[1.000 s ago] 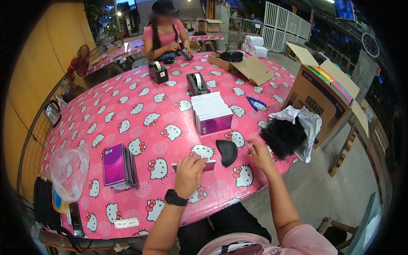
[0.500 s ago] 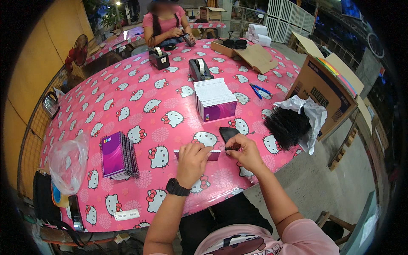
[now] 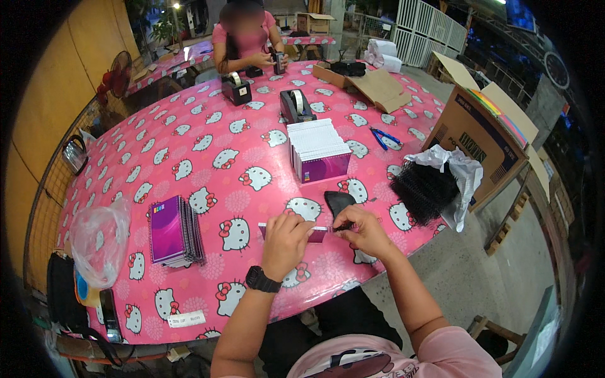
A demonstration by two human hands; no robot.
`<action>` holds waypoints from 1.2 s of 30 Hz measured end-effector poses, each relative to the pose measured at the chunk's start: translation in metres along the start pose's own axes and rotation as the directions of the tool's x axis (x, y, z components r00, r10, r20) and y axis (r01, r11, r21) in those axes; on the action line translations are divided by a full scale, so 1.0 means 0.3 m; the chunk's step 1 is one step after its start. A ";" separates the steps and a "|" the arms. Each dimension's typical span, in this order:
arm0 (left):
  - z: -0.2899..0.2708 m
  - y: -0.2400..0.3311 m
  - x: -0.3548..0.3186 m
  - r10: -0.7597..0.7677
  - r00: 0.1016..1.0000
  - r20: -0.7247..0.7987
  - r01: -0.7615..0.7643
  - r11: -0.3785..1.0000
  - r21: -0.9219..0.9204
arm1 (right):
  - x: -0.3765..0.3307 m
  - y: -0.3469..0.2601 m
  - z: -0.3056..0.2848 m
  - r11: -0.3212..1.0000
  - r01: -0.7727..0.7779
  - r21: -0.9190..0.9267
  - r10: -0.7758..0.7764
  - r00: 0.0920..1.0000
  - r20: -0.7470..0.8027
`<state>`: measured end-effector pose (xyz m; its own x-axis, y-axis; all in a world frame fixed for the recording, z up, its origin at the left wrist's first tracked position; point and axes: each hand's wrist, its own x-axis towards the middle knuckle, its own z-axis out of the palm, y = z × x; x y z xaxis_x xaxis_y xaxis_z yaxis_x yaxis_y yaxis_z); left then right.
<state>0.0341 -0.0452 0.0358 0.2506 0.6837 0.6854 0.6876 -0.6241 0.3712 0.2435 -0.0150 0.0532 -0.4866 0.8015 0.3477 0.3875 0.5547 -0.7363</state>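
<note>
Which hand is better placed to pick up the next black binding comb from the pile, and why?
The right hand. The pile of black combs lies on the person's right, just beyond it, while the left hand rests on the small purple notebook, steadying it, farther from the pile.

An open brown cardboard box (image 3: 474, 143) stands off the table's right edge; a white rectangular label (image 3: 186, 319) sticks near its front edge.

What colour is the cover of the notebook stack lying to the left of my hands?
Purple, shading to magenta; the notebook stack shows best in the head view.
</note>
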 end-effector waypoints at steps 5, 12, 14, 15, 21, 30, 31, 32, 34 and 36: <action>0.006 0.002 -0.003 0.000 1.000 0.023 -0.001 1.000 0.013 | -0.011 -0.016 -0.007 0.984 -0.164 0.070 0.156 0.982 0.104; 0.008 0.033 0.006 0.035 0.998 0.052 -0.033 0.999 -0.030 | -0.002 0.005 -0.001 0.997 -0.004 -0.074 0.019 0.980 0.198; -0.003 0.032 0.005 0.044 0.995 0.084 -0.041 0.998 -0.037 | 0.015 -0.003 -0.007 0.991 -0.039 -0.127 0.075 0.952 0.296; 0.002 0.027 0.000 0.036 0.995 0.095 -0.033 0.999 -0.034 | 0.019 -0.016 -0.018 0.979 -0.202 -0.035 0.202 0.921 0.332; 0.002 0.024 0.020 0.021 0.989 0.146 -0.010 0.997 -0.074 | 0.043 0.091 -0.092 0.972 -0.231 -0.049 0.235 0.959 0.157; 0.002 0.002 0.003 0.004 0.983 0.181 0.017 0.993 -0.114 | 0.052 0.238 -0.047 0.980 -0.011 -0.197 0.046 0.984 0.175; -0.001 0.010 0.004 0.004 0.989 0.146 0.015 0.992 -0.127 | 0.053 0.235 -0.049 0.984 -0.019 -0.179 0.051 0.983 0.175; -0.009 0.024 0.005 0.004 0.994 0.112 0.012 0.990 -0.139 | 0.055 0.232 -0.040 0.979 -0.042 -0.201 0.072 0.987 0.145; -0.014 0.026 0.007 0.012 0.994 0.111 0.004 0.990 -0.143 | 0.066 0.213 -0.008 0.965 -0.090 -0.247 0.111 0.991 0.075; -0.006 0.003 -0.004 0.018 0.984 0.180 0.005 0.992 -0.127 | 0.076 0.225 0.059 0.941 -0.051 -0.334 0.037 0.998 -0.049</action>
<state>0.0332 -0.0472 0.0366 0.3812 0.7294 0.5680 0.5967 -0.6634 0.4515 0.2449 0.0367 0.0011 -0.4333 0.8314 0.3479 0.6514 0.5557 -0.5167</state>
